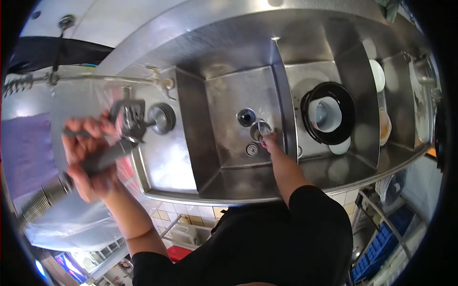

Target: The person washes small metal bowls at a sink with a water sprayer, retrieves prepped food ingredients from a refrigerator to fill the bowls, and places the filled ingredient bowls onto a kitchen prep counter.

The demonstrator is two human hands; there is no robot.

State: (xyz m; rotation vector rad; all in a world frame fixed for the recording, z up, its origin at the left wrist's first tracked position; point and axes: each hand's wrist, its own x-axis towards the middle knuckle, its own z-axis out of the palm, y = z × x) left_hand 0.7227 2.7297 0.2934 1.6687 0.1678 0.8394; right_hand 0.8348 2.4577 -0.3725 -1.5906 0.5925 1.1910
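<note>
My left hand (93, 157) is wrapped around the grey handle of a sink sprayer (161, 118), raised at the left with its round head facing the basins. Down in the middle basin (229, 88), the fingers of my right hand (270, 142) grip the edge of a small round metal container (255, 132). What lies inside that container is too small to make out. Beside it are the open drain hole (246, 117) and a round slotted drain strainer (252, 149) on the basin floor.
In the basin to the right sits a black round tub (350, 114) with a white container (334, 114) inside. White dishes (377, 76) lie farther right. A faucet (163, 85) stands at the left, and a blue crate (381, 248) is below right.
</note>
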